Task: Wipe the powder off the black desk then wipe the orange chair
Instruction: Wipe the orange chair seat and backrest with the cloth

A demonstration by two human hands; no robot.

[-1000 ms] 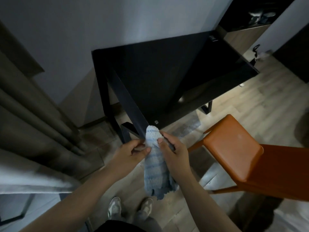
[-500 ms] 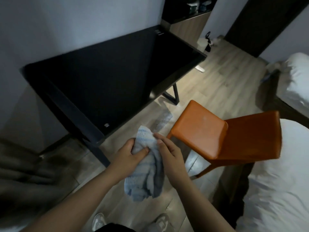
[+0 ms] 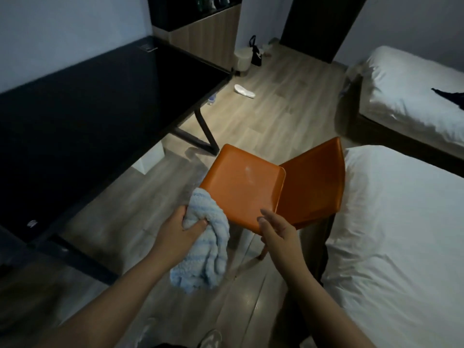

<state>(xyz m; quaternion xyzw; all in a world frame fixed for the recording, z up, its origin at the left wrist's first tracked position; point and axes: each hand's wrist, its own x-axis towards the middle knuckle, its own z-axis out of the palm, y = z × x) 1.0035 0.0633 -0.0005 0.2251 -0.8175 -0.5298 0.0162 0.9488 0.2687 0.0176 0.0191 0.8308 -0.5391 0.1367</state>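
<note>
The black desk [image 3: 88, 116] runs along to the left of the chair [image 3: 241, 194], and the white bed [image 3: 401, 247] sits just to its right, beside the backrest. The orange chair stands between them. At its near left corner the blue cloth [image 3: 211, 249] hangs bunched, gripped in the left hand [image 3: 180, 234]. The right hand [image 3: 278, 232] hovers at the chair's near edge, fingers relaxed, holding nothing. A pale smudge [image 3: 248, 173] marks the seat's middle.
</note>
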